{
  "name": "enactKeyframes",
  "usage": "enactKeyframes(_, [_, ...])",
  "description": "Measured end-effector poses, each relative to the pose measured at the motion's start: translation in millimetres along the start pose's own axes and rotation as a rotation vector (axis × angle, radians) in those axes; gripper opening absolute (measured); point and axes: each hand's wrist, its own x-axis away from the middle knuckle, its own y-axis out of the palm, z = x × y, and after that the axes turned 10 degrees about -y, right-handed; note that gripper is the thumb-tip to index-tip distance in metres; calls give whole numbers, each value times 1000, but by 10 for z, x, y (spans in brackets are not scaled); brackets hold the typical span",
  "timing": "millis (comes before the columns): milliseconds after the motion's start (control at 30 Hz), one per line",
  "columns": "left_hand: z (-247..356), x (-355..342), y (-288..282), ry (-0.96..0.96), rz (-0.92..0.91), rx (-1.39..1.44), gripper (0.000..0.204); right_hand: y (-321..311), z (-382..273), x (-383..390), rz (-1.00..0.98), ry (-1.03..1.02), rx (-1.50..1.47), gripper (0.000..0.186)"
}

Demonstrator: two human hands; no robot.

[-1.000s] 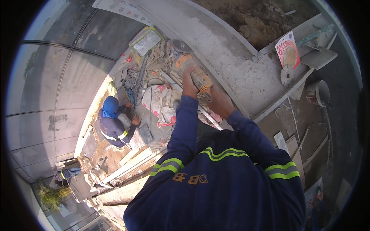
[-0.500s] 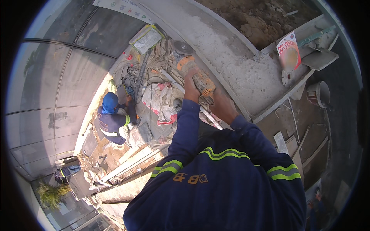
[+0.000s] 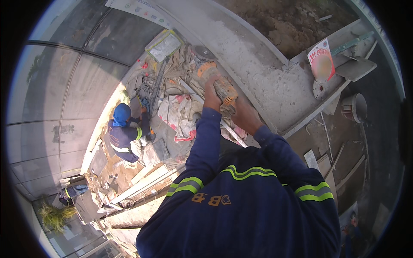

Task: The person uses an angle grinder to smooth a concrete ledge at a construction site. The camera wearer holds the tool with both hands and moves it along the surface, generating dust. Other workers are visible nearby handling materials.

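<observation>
An orange, dust-covered angle grinder (image 3: 223,89) is held out in front of me, its round dark disc (image 3: 203,52) at the far end, beside a low concrete ledge. My left hand (image 3: 211,95) wraps round the grinder's body from the left. At the near end, my right hand (image 3: 247,116) is closed on the rear of the tool; its fingers are partly hidden behind the body. Under and left of the grinder lie crumpled dusty sheets and a white-and-red sack (image 3: 180,112).
A co-worker in a blue head covering (image 3: 124,133) crouches at left by coiled cables (image 3: 144,89). The concrete ledge (image 3: 258,64) runs along the right, with a loose cutting disc (image 3: 319,89) and a trowel (image 3: 357,69). A bucket (image 3: 354,107) and long planks (image 3: 144,182) lie about.
Both hands keep their hold on the grinder, which has hardly moved. The whole view has shifted slightly, and the crouching co-worker stays in place.
</observation>
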Motion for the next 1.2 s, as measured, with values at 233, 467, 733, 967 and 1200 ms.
enactKeyframes(233, [56,15,101,-11,28,-43,32,-59,-64,-61,-6,14,-8,36])
enactKeyframes(467, [-17,101,95,-9,7,-27,28,-58,-48,47,-2,14,-4,36])
enactKeyframes(733, [-129,134,-30,9,-20,5,34,-121,-64,173,-54,56,-13,36])
enactKeyframes(967, [-162,197,-11,23,-5,3,35,-178,-130,203,-97,107,-26,45])
enactKeyframes(1200, [-134,177,9,15,-13,-21,32,-93,-39,177,-38,27,8,34])
